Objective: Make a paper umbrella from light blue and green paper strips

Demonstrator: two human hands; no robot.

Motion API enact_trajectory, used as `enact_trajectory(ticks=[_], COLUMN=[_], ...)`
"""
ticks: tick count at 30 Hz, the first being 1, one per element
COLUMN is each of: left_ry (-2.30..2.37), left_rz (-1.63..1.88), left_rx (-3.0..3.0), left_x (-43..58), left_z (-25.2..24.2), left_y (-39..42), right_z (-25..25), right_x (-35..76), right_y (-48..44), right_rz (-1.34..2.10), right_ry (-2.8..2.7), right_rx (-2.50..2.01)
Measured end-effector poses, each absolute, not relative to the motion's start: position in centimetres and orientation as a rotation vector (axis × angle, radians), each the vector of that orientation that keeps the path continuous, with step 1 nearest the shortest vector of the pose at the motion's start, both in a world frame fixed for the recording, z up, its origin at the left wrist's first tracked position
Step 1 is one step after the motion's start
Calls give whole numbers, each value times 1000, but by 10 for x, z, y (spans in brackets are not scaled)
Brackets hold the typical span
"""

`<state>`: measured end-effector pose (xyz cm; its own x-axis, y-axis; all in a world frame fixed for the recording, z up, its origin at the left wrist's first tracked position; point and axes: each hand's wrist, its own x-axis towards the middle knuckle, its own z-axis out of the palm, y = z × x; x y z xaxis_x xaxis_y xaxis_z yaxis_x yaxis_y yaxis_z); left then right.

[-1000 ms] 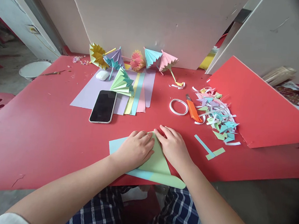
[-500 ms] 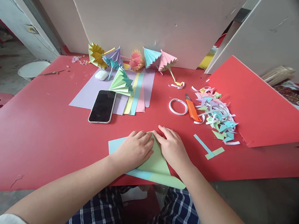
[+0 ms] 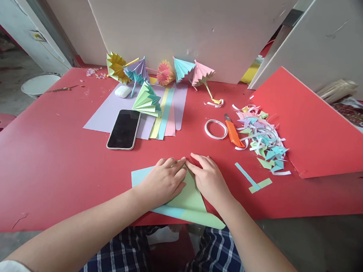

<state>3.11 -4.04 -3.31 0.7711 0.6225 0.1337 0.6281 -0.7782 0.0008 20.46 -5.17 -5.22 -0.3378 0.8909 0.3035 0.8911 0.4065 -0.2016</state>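
A light green and light blue paper [image 3: 192,197] lies folded at the table's front edge, its green part tapering to a point at the top. Its lower edge curls up near my lap. My left hand [image 3: 167,179] rests on the paper, its fingers lying over the green part with the index finger stretched towards the tip. On the right slope of the paper is my right hand [image 3: 208,176], fingers spread, its index finger near the same tip. The two index fingertips almost meet. A blue corner [image 3: 140,175] shows left of my left hand.
Behind the hands lie a phone [image 3: 124,129], a white tape ring [image 3: 216,129] and an orange cutter [image 3: 233,132]. Paper scraps [image 3: 265,136] are heaped at right, by a tilted red board [image 3: 314,129]. Several folded paper umbrellas [image 3: 183,70] stand along the wall, near coloured sheets [image 3: 101,115].
My left index finger has straightened a little towards the paper's tip. My right hand has barely shifted, and the paper stays in place.
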Motion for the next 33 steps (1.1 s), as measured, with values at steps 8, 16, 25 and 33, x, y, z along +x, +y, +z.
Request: enact_trajectory(ticks=[8, 16, 25, 33], left_ry=[-1035, -1058, -1124, -1074], left_rz=[-178, -209, -188, -205], left_rx=[-2921, -2927, -2933, -2930], left_x=[32, 33, 32, 31], left_z=[-30, -30, -26, -28], left_y=[-40, -42, -43, -44], right_z=[-52, -50, -48, -46], right_x=[202, 193, 199, 204], right_y=[-50, -55, -54, -57], right_rz=[66, -33, -61, -22], right_ry=[-2194, -2465, -2488, -2453], right_rx=[-1549, -1635, -1619, -1618])
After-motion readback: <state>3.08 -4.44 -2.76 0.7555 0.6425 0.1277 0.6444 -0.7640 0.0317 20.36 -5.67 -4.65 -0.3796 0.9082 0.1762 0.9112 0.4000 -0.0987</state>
